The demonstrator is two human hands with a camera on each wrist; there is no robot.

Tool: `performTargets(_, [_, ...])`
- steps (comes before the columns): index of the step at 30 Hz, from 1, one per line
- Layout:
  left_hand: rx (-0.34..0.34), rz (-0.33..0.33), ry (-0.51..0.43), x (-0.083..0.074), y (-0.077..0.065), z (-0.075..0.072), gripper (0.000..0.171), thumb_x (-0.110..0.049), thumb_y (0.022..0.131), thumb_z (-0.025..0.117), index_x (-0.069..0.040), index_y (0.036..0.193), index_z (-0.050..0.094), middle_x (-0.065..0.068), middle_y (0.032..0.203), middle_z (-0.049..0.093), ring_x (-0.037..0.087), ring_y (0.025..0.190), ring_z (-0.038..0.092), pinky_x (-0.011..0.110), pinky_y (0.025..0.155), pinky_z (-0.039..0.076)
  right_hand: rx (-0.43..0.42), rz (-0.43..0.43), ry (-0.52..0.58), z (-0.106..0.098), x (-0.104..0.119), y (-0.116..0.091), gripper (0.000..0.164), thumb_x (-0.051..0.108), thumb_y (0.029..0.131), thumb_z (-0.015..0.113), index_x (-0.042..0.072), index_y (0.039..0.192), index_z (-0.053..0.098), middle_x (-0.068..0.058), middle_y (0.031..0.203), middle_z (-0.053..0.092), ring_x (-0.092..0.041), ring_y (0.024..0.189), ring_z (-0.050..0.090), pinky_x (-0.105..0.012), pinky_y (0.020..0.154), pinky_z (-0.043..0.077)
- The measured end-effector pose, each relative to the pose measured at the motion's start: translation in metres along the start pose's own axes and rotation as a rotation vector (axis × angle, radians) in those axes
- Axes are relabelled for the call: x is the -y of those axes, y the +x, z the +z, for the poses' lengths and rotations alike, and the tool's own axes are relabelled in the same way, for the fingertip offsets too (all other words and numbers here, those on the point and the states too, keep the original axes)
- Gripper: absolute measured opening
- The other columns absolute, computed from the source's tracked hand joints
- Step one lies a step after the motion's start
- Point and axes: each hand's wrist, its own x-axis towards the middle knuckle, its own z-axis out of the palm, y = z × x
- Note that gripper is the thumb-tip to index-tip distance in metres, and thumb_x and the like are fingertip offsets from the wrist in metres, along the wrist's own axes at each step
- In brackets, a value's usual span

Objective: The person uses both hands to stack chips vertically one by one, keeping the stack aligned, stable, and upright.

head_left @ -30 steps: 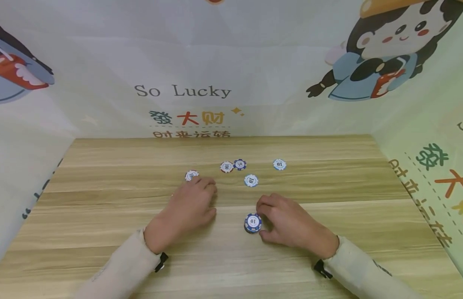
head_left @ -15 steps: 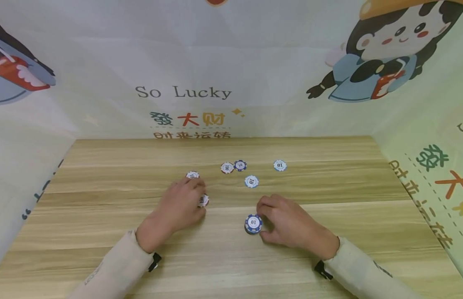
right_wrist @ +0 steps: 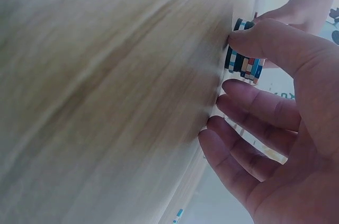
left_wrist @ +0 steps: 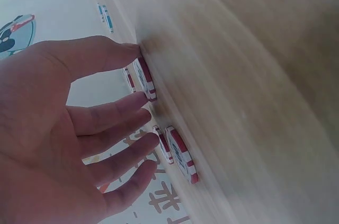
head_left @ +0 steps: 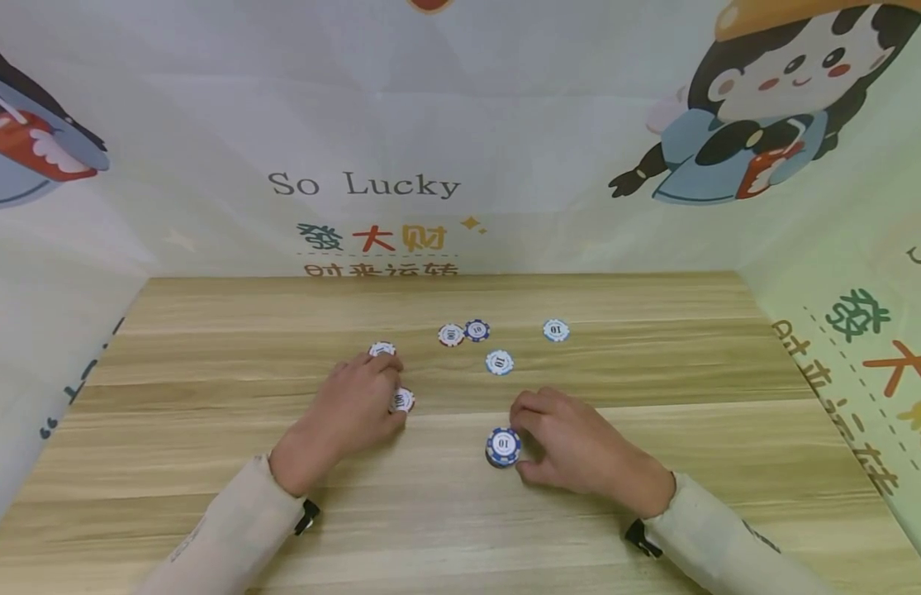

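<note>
My right hand [head_left: 579,442] rests on the wood-grained surface [head_left: 445,521], fingers loosely bent and thumb set apart, just beside the stack of poker chips [head_left: 503,448], whose blue-and-white top piece reads 10. A little farther out, to the left, my left hand [head_left: 344,413] has thumb and forefinger at opposite edges of a red-and-white 100 chip [head_left: 405,400] lying flat; I cannot tell whether they pinch it. Past the stack lies a light-blue 10 chip [head_left: 500,362], and another 100 chip [head_left: 382,349] shows beyond my left fingers. Farther still, a third 100 chip [head_left: 450,335] touches a dark-blue 10 chip [head_left: 477,330], with a second light-blue one [head_left: 556,330] apart to their right. The printed backdrop [head_left: 534,207] reads "So Lucky".
</note>
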Motion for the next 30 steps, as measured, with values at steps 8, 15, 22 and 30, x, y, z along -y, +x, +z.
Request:
performTargets(8, [0.077,-0.031,-0.019,-0.002,0.0,0.003,0.028,-0.029,0.088,0.083,-0.004,0.095,0.072,0.02,0.149,0.063,0.045,0.137,0.058,0.065,0.11,0.05,-0.005,-0.006,-0.003,0.001,-0.001,-0.001,0.032,0.023,0.081,0.092,0.006,0.106,0.081,-0.001,0.115,0.073,-0.02,0.102,0.067,-0.037,0.088,0.061])
performTargets(15, [0.074,-0.027,0.01,-0.006,-0.001,0.005,0.03,-0.032,0.085,0.08,-0.005,0.092,0.069,0.021,0.15,0.061,0.044,0.137,0.057,0.064,0.11,0.049,0.003,-0.001,-0.001,0.001,-0.001,-0.001,0.032,0.023,0.081,0.092,0.006,0.105,0.081,-0.002,0.114,0.073,-0.02,0.101,0.067,-0.037,0.088,0.061])
performTargets(22, [0.03,0.035,0.021,-0.011,-0.001,0.005,0.035,-0.039,0.086,0.08,-0.006,0.095,0.07,0.018,0.148,0.063,0.043,0.137,0.058,0.063,0.114,0.047,0.017,0.016,-0.005,0.0,0.001,-0.002,0.032,0.023,0.082,0.092,0.006,0.107,0.081,-0.002,0.116,0.073,-0.02,0.101,0.067,-0.037,0.086,0.062])
performTargets(30, [-0.019,0.11,0.008,-0.024,0.001,0.0,0.037,-0.04,0.088,0.08,-0.006,0.098,0.068,0.019,0.146,0.064,0.04,0.137,0.058,0.063,0.116,0.045,0.018,0.02,-0.013,0.001,0.0,-0.001,0.035,0.026,0.082,0.092,0.005,0.108,0.081,-0.004,0.117,0.074,-0.022,0.104,0.068,-0.039,0.089,0.062])
